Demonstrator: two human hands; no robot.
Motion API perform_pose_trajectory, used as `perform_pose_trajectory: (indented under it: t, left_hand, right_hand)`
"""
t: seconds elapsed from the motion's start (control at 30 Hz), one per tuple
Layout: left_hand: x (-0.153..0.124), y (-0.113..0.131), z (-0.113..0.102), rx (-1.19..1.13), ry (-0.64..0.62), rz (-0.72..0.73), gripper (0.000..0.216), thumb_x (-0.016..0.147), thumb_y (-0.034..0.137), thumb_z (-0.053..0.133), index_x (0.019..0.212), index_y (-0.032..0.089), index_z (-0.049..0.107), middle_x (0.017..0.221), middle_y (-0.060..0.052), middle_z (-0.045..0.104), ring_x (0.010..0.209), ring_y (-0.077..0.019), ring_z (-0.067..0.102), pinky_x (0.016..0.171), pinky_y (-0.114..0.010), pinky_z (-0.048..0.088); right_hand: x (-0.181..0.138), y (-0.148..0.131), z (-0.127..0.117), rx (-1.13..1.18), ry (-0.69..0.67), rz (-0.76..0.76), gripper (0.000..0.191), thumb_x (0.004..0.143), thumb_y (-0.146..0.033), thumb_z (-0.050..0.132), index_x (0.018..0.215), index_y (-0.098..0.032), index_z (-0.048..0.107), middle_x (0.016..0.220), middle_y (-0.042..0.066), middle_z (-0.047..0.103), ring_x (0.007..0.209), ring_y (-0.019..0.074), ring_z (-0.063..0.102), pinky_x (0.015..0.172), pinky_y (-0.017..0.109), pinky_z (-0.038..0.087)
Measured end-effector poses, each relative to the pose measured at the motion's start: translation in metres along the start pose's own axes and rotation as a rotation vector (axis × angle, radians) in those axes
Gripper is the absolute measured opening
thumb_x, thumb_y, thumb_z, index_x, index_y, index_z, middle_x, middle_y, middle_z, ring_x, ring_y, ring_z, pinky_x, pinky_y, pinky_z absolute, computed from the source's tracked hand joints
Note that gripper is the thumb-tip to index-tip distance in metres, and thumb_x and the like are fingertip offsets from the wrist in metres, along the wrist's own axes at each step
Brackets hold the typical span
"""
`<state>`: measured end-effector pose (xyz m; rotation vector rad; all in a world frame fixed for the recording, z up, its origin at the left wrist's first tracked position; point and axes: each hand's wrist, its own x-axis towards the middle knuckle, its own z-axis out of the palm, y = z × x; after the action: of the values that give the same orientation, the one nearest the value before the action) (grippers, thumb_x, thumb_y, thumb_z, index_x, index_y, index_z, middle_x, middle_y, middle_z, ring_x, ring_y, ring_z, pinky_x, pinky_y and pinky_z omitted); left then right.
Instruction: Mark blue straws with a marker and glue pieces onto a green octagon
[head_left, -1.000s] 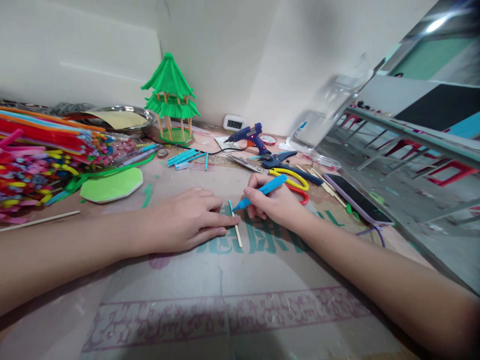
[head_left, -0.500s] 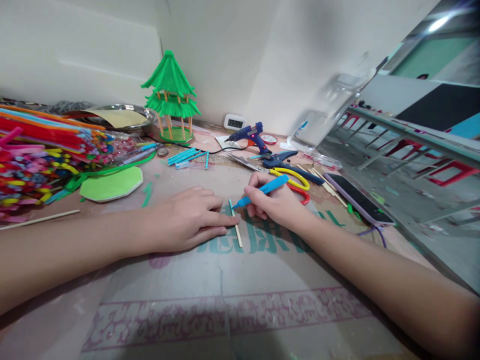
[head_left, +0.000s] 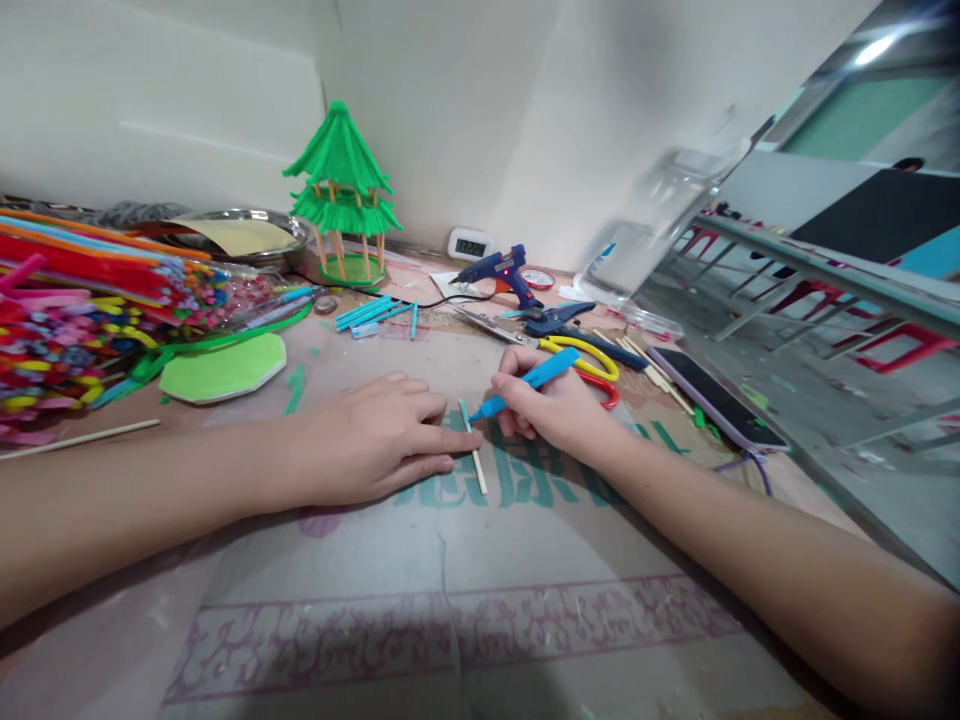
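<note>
A thin wooden stick (head_left: 475, 463) lies on the printed sheet that covers the table (head_left: 465, 610); its far end is coloured blue. My left hand (head_left: 371, 438) lies flat on the sheet, fingers stretched, fingertips pressing on the stick. My right hand (head_left: 551, 405) is closed round a blue marker (head_left: 529, 382), whose tip touches the stick's blue part.
A heap of coloured pipe cleaners (head_left: 82, 310) fills the left. Behind stand a green pagoda model (head_left: 341, 195), a green foam disc (head_left: 223, 369), blue painted sticks (head_left: 371, 313), a glue gun (head_left: 501, 270), yellow scissors (head_left: 581, 352), pliers and a phone (head_left: 712, 397).
The marker tip has slid slightly along the stick. Both hands stay nearly where they were.
</note>
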<state>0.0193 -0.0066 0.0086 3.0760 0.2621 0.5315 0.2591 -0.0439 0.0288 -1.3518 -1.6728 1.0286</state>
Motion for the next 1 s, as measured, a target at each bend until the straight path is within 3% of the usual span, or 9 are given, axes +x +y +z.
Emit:
perform_pose_trajectory:
  t: [0.2,0.73,0.93,1.0]
  left_hand:
    - [-0.0003,-0.0006,0.0014,0.005,-0.007,0.004,0.045,0.114,0.04,0.036,0.141,0.026,0.07,0.088,-0.007,0.062,0.076,-0.0204,0.056,0.072,-0.034,0.043]
    - [0.0001,0.0004,0.0011,0.021,-0.007,0.006,0.044,0.114,0.039,0.037,0.143,0.026,0.068,0.089,-0.006,0.062,0.077,-0.0208,0.056,0.072,-0.034,0.043]
    - [-0.0003,0.0001,0.0004,0.012,0.005,0.009,0.041,0.113,0.038,0.042,0.139,0.025,0.071,0.087,-0.006,0.062,0.076,-0.0207,0.056,0.071,-0.033,0.041]
    - [-0.0007,-0.0004,0.0002,0.001,0.014,0.013,0.04,0.112,0.037,0.043,0.138,0.024,0.071,0.088,-0.006,0.063,0.077,-0.0207,0.056,0.071,-0.033,0.041]
  right_hand:
    - [-0.0002,0.0003,-0.002,0.029,-0.081,-0.011,0.029,0.084,-0.039,0.069,0.071,-0.023,0.049,0.046,-0.003,0.061,0.036,0.0078,0.045,0.036,0.017,0.033]
    - [0.0001,0.0003,-0.0004,0.039,-0.026,0.002,0.027,0.085,-0.037,0.069,0.074,-0.024,0.048,0.045,-0.006,0.059,0.034,0.0067,0.041,0.034,0.016,0.031]
    - [0.0004,0.0026,-0.0019,0.053,-0.099,-0.018,0.03,0.086,-0.038,0.069,0.072,-0.023,0.048,0.045,-0.005,0.059,0.035,0.0069,0.043,0.035,0.016,0.032]
    - [0.0011,0.0035,-0.0013,0.041,-0.055,-0.026,0.03,0.087,-0.039,0.07,0.073,-0.023,0.048,0.046,-0.005,0.06,0.035,0.0069,0.043,0.035,0.017,0.032]
